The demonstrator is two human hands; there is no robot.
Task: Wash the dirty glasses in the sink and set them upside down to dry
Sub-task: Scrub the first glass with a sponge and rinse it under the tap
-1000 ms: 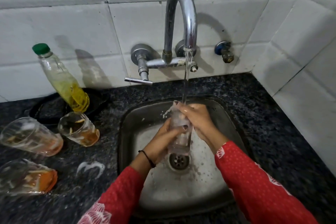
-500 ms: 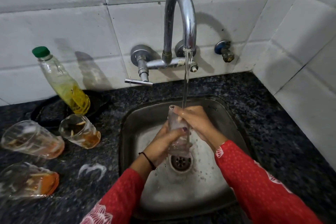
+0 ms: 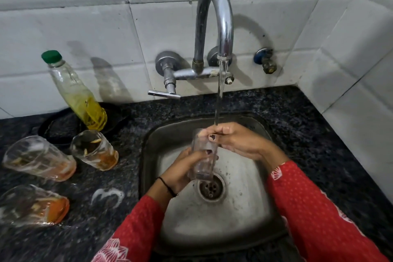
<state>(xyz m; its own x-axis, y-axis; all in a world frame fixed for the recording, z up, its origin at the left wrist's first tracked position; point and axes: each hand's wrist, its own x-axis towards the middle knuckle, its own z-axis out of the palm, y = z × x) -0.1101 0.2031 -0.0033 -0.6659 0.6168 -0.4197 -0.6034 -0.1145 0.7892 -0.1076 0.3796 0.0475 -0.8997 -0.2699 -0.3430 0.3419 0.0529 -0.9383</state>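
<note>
Glass: clear tumbler (image 3: 203, 155), frame centre, upright over the sink (image 3: 251, 208) drain — under running water.
Left hand (image 3: 185, 171): wrapped round it.
Right hand (image 3: 232, 139): fingers gripping its rim.

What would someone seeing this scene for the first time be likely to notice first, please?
Probably the clear glass held upright over the sink, the left hand around its body and the right hand at its rim, under water running from the curved tap. Next, the three dirty glasses with orange dregs on the dark counter to the left, in front of a green-capped bottle.
</note>
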